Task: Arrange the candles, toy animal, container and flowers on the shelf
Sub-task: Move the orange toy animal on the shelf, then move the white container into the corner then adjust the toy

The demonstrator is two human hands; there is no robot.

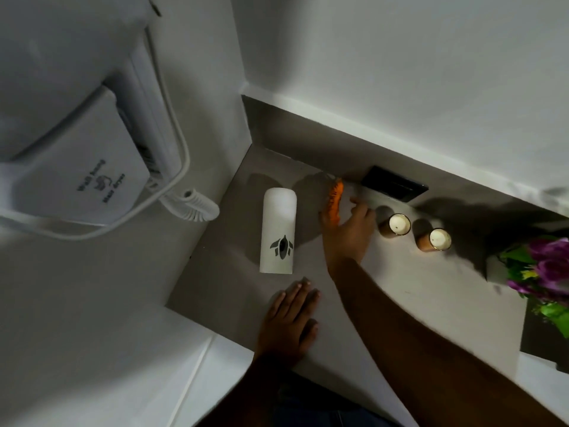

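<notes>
Two candles (399, 224) (440, 239) are already stood side by side on the shelf (400, 288), with the white container (278, 231) upright to their left; its contents cannot be seen. The orange toy animal (334, 198) is held in the right hand (348, 229), its grip closed around it between container and candles. The left hand (291, 318) is rested flat, grip empty. The flowers (545, 272), at the right edge, seem left to place.

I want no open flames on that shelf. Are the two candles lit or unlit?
Unlit, as far as the view shows. The two candles stand upright on the shelf, their pale wax tops showing only a dark wick spot, with no flame.
</notes>
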